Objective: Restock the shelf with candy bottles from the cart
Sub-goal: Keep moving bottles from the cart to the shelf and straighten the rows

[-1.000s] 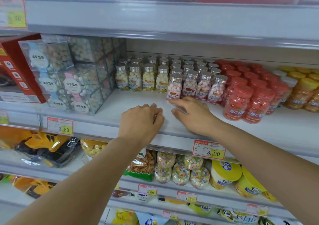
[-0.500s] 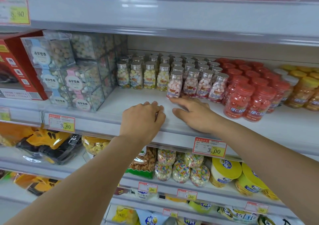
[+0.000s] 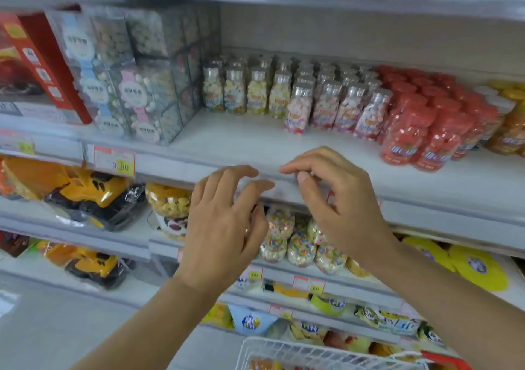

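Observation:
Small clear candy bottles (image 3: 295, 108) with silver caps stand in rows at the back of the white shelf (image 3: 233, 139). The front row at right holds pink candy, the left ones yellow. My left hand (image 3: 227, 222) and my right hand (image 3: 332, 196) hover in front of the shelf's front edge, below the bottles, fingers loosely bent and holding nothing. The white wire cart (image 3: 312, 354) shows at the bottom edge, with some coloured goods inside.
Red-capped bottles (image 3: 426, 131) crowd the shelf to the right, orange ones (image 3: 511, 131) beyond. Clear candy boxes (image 3: 127, 85) are stacked at left beside a red carton (image 3: 34, 65). Lower shelves hold toy trucks (image 3: 93, 196), candy jars (image 3: 284, 236) and yellow tubs (image 3: 477, 264).
Both hands have drawn back off the shelf surface and dropped to its front edge, fingers now loose. The camera has tilted down, bringing the cart into view.

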